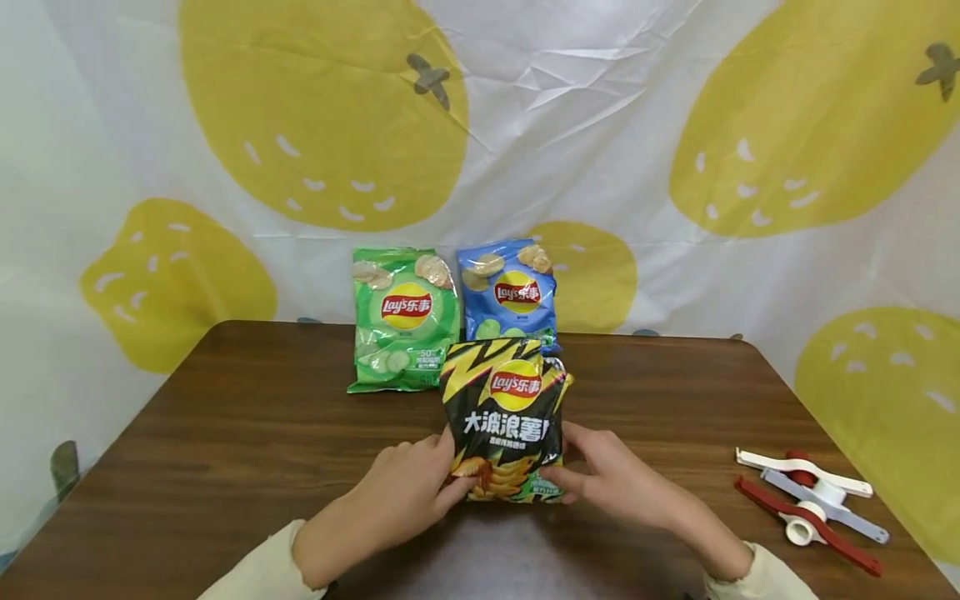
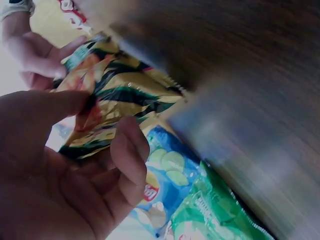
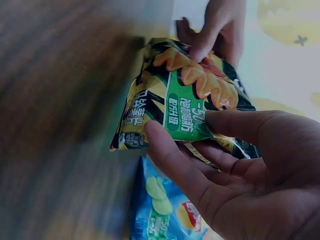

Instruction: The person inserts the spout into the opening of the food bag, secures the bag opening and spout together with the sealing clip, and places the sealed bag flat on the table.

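Observation:
A black and yellow Lay's chip bag (image 1: 504, 433) stands upright near the middle of the table, held from both sides. On its left lower edge, my left hand (image 1: 401, 487) pinches it, thumb on the front and fingers behind. My right hand (image 1: 618, 483) grips the opposite lower edge the same way; the right wrist view shows its thumb (image 3: 232, 122) against the green printed patch. Behind this bag are a green chip bag (image 1: 405, 329) and, to its right, a blue chip bag (image 1: 517, 292), whose lower part is covered by the held bag.
At the right side of the brown wooden table (image 1: 225, 467) lie several long plastic bag clips with round spouts: a white clip (image 1: 806, 471), a grey clip (image 1: 855, 518) and a red clip (image 1: 843, 546), overlapping. A lemon-print cloth (image 1: 570, 100) hangs behind the table's back edge.

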### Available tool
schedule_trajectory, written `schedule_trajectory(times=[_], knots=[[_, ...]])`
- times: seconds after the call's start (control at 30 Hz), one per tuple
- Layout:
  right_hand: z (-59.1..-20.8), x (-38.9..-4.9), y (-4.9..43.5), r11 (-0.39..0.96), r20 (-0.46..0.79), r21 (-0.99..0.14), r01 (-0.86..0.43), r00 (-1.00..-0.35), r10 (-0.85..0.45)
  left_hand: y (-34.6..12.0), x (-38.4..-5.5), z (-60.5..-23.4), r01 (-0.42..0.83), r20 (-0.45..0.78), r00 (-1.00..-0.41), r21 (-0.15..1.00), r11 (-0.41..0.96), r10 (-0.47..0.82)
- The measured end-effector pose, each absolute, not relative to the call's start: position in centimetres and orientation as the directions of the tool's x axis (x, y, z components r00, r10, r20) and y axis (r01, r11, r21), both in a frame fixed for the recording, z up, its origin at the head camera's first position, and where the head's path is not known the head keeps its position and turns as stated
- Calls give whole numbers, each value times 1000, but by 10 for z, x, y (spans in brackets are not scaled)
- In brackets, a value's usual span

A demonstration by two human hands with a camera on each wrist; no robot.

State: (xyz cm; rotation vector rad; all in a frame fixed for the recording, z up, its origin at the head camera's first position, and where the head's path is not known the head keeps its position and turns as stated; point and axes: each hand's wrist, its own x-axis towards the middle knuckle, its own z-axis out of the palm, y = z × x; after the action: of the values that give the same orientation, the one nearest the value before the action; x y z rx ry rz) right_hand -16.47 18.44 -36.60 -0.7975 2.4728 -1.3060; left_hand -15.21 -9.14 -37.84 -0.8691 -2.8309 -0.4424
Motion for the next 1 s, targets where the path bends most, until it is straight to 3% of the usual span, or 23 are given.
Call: schedule_trajectory(times=[0.2, 0.47, 1.0], knots=[[-372, -161, 178, 457, 28, -821, -342, -824, -565, -97, -143, -378, 548, 171, -837, 247, 799, 521], [-374, -155, 170, 462, 53, -790, -403, -796, -603, -111, -138, -375, 513, 103, -853, 353, 783, 512], [-374, -143, 203, 537, 126, -676, -505, -796, -592, -121, -150, -383, 493, 98, -860, 407, 769, 500]])
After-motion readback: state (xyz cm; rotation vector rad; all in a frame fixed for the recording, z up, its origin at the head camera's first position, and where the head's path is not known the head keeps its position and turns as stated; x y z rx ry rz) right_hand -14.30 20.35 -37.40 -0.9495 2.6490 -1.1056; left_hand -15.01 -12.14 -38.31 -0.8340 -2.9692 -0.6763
